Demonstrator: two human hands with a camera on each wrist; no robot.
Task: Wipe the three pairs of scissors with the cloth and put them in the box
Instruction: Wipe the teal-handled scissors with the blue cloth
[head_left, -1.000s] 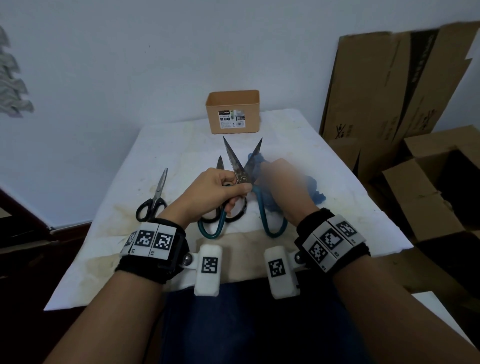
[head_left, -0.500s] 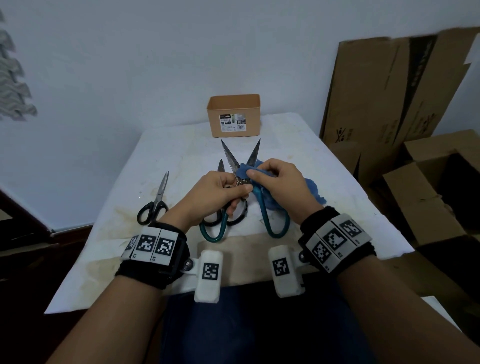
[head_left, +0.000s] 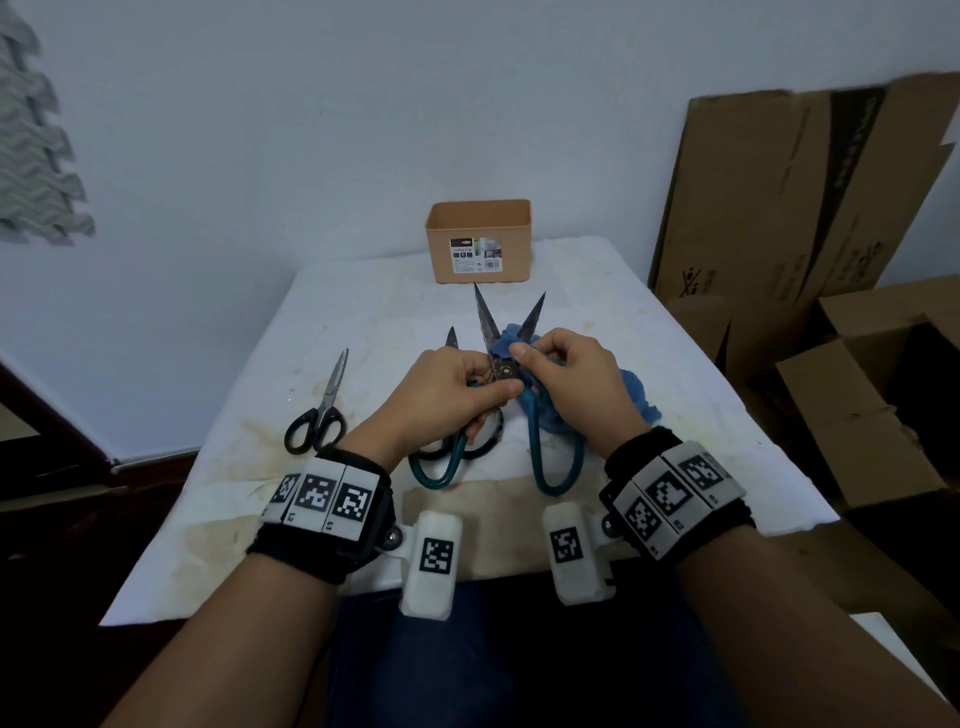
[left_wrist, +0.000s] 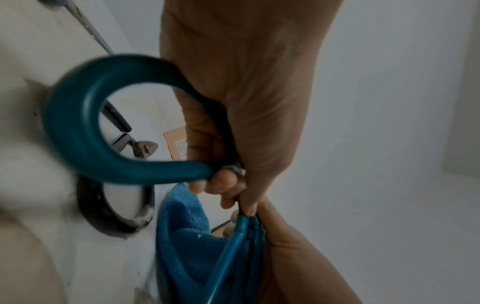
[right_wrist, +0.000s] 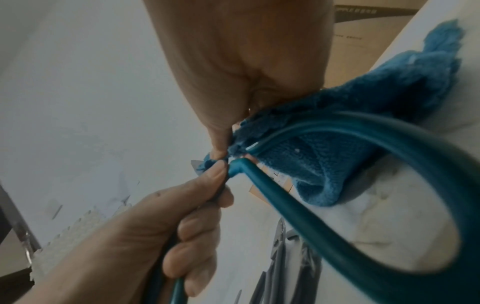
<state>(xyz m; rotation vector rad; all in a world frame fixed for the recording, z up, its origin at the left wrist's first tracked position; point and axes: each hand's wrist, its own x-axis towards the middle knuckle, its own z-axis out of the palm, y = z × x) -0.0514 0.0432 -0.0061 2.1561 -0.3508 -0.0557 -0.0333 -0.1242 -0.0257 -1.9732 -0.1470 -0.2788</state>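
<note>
Holding the teal-handled scissors (head_left: 501, 364) up over the middle of the tabletop (head_left: 675, 415), blades spread in a V w/ tips pointing at the far edge. Left hand (head_left: 441, 395) has its grip wrapped round the left handle loop near the pivot, fingers curled tight on it. Handles are smooth rubbery tubing bent into big open loops, blades are dull grey metal w/ dark spots. Right hand (head_left: 571, 384) grip is pinching the blue cloth (head_left: 639, 400) against the right blade just above the pivot; cloth is fuzzy terry stuff, bunched up, rest of it trailing down onto the tabletop toward the right edge. Second pair, black handles (head_left: 483, 441), lies flat under the left hand, mostly hidden, only tip + loops showing. Third pair, small black-handled scissors (head_left: 322, 415), lies closed near the left edge. The box (head_left: 478, 241) is tan plastic, rectangular w/ rounded corners + a label, sitting at the far edge. Tabletop covering is white and stained yellowish.
</note>
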